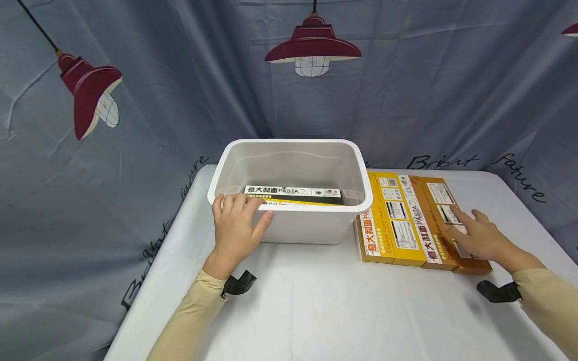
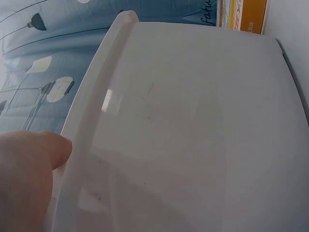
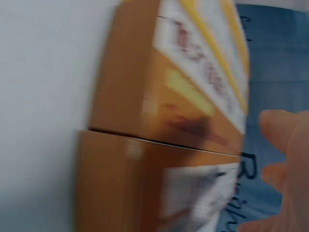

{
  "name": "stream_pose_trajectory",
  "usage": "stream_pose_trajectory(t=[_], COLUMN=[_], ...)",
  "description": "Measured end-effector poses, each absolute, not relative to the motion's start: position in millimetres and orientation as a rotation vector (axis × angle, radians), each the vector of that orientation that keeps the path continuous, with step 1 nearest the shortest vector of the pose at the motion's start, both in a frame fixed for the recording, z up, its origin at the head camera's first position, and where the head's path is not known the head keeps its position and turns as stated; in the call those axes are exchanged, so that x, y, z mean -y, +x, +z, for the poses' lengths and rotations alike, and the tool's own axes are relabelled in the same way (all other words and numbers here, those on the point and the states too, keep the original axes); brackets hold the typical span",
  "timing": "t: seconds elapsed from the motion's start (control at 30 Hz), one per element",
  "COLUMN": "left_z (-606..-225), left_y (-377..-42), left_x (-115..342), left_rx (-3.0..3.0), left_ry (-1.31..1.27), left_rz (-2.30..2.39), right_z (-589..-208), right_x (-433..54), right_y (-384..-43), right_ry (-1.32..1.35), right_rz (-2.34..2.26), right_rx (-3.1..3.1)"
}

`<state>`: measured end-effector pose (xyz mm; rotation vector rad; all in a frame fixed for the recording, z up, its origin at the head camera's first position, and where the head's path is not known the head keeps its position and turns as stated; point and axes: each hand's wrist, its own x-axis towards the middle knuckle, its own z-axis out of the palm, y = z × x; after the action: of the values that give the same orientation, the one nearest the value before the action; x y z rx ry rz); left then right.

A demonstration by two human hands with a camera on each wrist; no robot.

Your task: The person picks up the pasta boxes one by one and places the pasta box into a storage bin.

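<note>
Well, your right hand (image 1: 485, 238) is over the rightmost brown box (image 1: 440, 193), fingers spread and pinching nothing; whether a fingertip touches the card you cannot tell from these views. That box lies flat on the white table (image 1: 316, 311), to the right of the white bin (image 1: 311, 228), snug against the neighbouring brown box (image 1: 420, 215), with the yellow boxes (image 1: 398, 213) beyond. If taking up the end box is the step in hand, as it seems, work from its free right side: set your thumb on one long edge and your fingers on the other, near the middle of its length, so neither end dips. The tight seam is the likely snag, so ease the box sideways first to avoid dragging its neighbour along. Squeeze lightly, since thin card would probably dent. Meanwhile your left hand (image 1: 237, 220) grips the bin's near rim toward the left corner, fingers over the lip and thumb outside; let it steady without tugging. Mind the pasta box in the bin (image 1: 300, 191), lying just inside the near wall.
</note>
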<state>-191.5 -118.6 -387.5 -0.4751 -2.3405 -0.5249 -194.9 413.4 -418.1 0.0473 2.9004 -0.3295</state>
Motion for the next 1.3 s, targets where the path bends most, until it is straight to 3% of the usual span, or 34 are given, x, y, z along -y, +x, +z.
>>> stream_pose_trajectory(t=[0.4,1.3], left_z=[-389,-389], left_y=[-192,-193], left_x=[118,118], left_rx=[2.335,2.347], left_ry=[-0.474,-0.464], left_rz=[-0.529,-0.523], right_z=[-461,-470], right_x=[-410,-434], right_y=[-178,-135], right_ry=[0.138,0.292], right_rz=[-0.426,-0.310], right_rx=[-2.921,-2.908])
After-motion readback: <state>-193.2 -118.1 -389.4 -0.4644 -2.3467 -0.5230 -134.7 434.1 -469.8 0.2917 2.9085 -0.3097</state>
